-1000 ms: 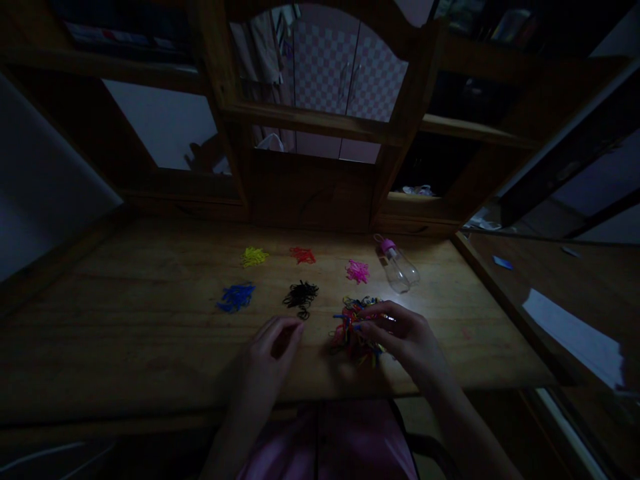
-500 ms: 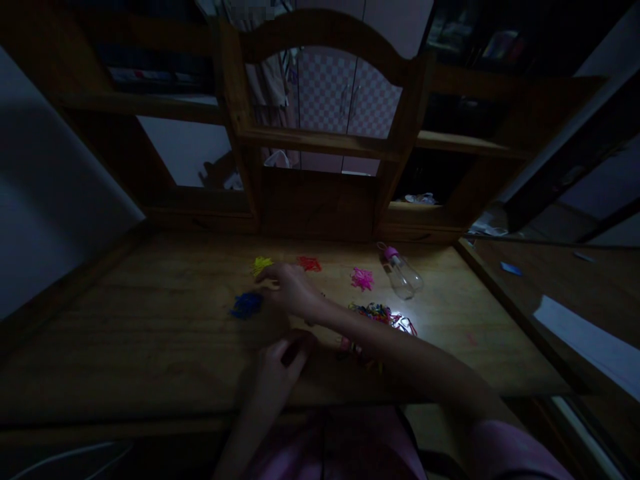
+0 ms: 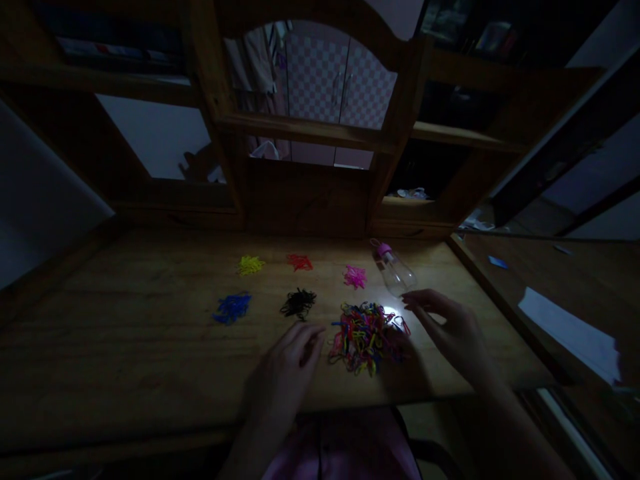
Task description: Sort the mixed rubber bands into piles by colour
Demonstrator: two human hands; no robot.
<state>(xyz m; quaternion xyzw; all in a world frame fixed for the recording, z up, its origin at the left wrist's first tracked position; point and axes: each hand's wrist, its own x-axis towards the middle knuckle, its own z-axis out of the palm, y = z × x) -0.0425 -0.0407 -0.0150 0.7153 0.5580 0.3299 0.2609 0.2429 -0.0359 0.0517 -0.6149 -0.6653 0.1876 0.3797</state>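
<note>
A mixed heap of small coloured rubber bands (image 3: 369,339) lies on the wooden desk, between my two hands. My left hand (image 3: 293,357) is at the heap's left side, its fingers curled in toward the thumb; whatever they may hold is hidden. Above the heap's right edge is my right hand (image 3: 450,327), thumb and fingertips drawn close together, with anything between them too small to see. Sorted by colour are piles of black bands (image 3: 299,303), blue bands (image 3: 233,308), yellow bands (image 3: 250,265), red bands (image 3: 300,262) and pink bands (image 3: 355,277).
A clear bottle (image 3: 397,272) with a pink cap lies behind my right hand. A bright light spot falls on the desk (image 3: 150,293) beside the heap. Wooden shelving (image 3: 305,133) rises at the back. On a surface to the right is a white paper sheet (image 3: 570,330).
My right hand has swung from the blue and yellow piles to the right side of the mixed heap, uncovering the black pile. My left hand has moved slightly relative to the piles. The view has shifted.
</note>
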